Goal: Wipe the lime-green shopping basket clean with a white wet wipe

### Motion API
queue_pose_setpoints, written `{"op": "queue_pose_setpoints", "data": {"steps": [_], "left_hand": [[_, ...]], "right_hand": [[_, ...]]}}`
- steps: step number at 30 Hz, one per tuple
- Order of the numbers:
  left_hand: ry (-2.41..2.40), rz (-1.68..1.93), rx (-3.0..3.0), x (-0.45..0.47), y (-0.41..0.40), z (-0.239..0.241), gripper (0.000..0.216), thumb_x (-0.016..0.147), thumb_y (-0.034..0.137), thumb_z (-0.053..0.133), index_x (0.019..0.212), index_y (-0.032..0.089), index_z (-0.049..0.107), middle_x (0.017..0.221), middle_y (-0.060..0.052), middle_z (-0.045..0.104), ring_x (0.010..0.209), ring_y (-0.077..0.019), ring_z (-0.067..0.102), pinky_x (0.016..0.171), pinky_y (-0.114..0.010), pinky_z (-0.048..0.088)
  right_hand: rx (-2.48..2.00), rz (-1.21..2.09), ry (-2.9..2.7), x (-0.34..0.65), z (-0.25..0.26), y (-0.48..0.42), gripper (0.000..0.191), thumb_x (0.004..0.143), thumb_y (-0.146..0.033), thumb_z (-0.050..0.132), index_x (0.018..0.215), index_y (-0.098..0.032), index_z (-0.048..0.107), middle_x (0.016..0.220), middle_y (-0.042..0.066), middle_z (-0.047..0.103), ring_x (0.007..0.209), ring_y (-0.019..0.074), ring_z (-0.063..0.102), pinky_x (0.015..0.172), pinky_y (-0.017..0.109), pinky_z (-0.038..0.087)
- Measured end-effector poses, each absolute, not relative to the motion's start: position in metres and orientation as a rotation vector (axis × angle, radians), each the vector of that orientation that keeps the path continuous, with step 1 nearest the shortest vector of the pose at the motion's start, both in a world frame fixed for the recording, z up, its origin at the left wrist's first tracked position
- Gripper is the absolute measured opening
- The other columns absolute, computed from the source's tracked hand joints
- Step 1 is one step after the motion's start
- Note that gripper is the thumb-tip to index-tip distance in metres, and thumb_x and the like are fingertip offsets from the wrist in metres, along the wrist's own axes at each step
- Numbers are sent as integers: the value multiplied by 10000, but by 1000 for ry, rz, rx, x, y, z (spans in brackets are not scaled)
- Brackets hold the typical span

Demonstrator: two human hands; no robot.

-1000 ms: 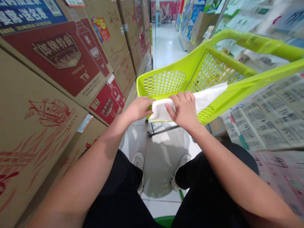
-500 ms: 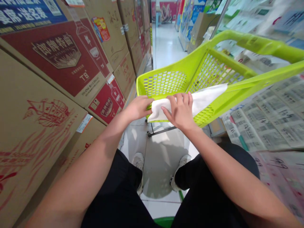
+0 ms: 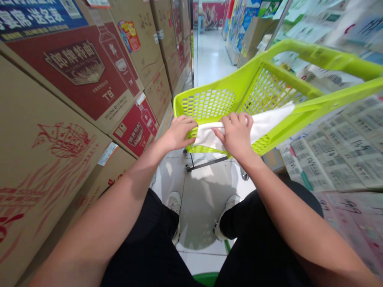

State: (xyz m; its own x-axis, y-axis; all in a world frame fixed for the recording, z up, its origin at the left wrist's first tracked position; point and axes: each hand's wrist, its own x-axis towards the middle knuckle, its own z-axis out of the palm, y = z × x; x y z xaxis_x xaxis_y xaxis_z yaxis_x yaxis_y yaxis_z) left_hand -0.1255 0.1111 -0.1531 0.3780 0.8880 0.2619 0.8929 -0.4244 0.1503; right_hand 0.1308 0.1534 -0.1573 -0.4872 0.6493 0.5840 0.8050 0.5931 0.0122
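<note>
Right hand [image 3: 237, 131] grips white cloth [image 3: 272, 119] over cart rim [image 3: 332, 100] — cloth's tail toward 2 o'clock; left hand [image 3: 181, 133] clasps rim, 9 o'clock — cloth since shifted toward 3.

Bare right hand [image 3: 238, 135] masks part of the white cloth [image 3: 269, 122]; lime-green plastic shopping cart [image 3: 299, 115] runs off the right edge; smooth green object [image 3: 207, 278] below, mostly cut off!

Stacked cardboard cartons [image 3: 76, 65] (some with maroon bottle-printed panels) at left, blue sign [image 3: 36, 26] at upper left, plastic-wrapped packs [image 3: 338, 153] at right, pale tiled floor [image 3: 203, 207] below.
</note>
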Motion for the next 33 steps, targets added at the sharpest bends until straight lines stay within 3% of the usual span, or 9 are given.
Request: {"op": "queue_pose_setpoints", "data": {"steps": [4, 9, 12, 16, 19, 25, 30, 33], "left_hand": [[-1680, -587, -2633, -124, 110, -154, 349, 907, 246, 733, 1255, 223, 749, 1404, -107, 680, 1307, -349, 578, 1113, -501, 446], [-1834, -629, -2542, -152, 111, -158, 243, 924, 419, 858, 1059, 221, 816, 1533, -101, 630, 1458, -395, 455, 1233, -614, 304], [-1862, -622, -2543, -165, 113, -162, 251, 902, 409, 885, 1055, 223, 815, 1473, -105, 675, 1487, -415, 407, 1239, -644, 288], [-1766, -636, -2642, -162, 115, -166, 240, 959, 379, 808, 1142, 225, 804, 1331, -106, 707, 1433, -368, 445, 1220, -559, 357], [-1800, -654, -2643, -149, 115, -165, 248, 942, 373, 818, 1141, 226, 812, 1336, -96, 699, 1393, -357, 465, 1194, -547, 361], [-1905, -588, -2556, -131, 111, -159, 158, 904, 206, 773, 1045, 242, 835, 1275, -91, 752, 1367, -377, 538, 1145, -583, 320], [-1834, -560, -2588, -149, 120, -160, 190, 920, 312, 819, 1083, 215, 814, 1310, -102, 758, 1502, -397, 524, 1246, -590, 270], [-1760, -595, -2635, -164, 129, -163, 262, 915, 376, 843, 1080, 179, 795, 1265, -120, 764, 1535, -385, 524, 1306, -544, 322]], "right_hand": [[-1086, -371, -2320, 115, -158, 146, 399, 1108, -561, 501, 1124, -217, 704, 1156, 139, 707, 1172, 362, 557, 1122, 532, 361], [-1147, -394, -2253, 161, -148, 173, 403, 1049, -598, 595, 1049, -222, 741, 1096, 138, 713, 1134, 367, 563, 1075, 523, 395], [-1163, -404, -2195, 184, -147, 189, 411, 1027, -606, 630, 1060, -218, 760, 1087, 137, 723, 1120, 370, 565, 1088, 546, 395], [-1203, -360, -2182, 174, -151, 189, 387, 1047, -579, 628, 1075, -216, 761, 1071, 134, 745, 1137, 380, 575, 1107, 566, 369], [-1203, -303, -2249, 142, -154, 173, 388, 1059, -585, 629, 1077, -217, 752, 1092, 131, 765, 1140, 372, 588, 1094, 533, 352], [-1004, -219, -2342, 92, -161, 145, 402, 1094, -593, 575, 1081, -225, 738, 1066, 105, 774, 1085, 333, 597, 1010, 472, 336], [-1055, -292, -2329, 128, -154, 169, 457, 1073, -641, 579, 1061, -219, 755, 1048, 129, 771, 1081, 351, 597, 989, 477, 373], [-1179, -365, -2227, 172, -147, 195, 464, 1039, -635, 624, 1058, -194, 767, 1057, 157, 763, 1114, 378, 596, 1048, 520, 383]]}}
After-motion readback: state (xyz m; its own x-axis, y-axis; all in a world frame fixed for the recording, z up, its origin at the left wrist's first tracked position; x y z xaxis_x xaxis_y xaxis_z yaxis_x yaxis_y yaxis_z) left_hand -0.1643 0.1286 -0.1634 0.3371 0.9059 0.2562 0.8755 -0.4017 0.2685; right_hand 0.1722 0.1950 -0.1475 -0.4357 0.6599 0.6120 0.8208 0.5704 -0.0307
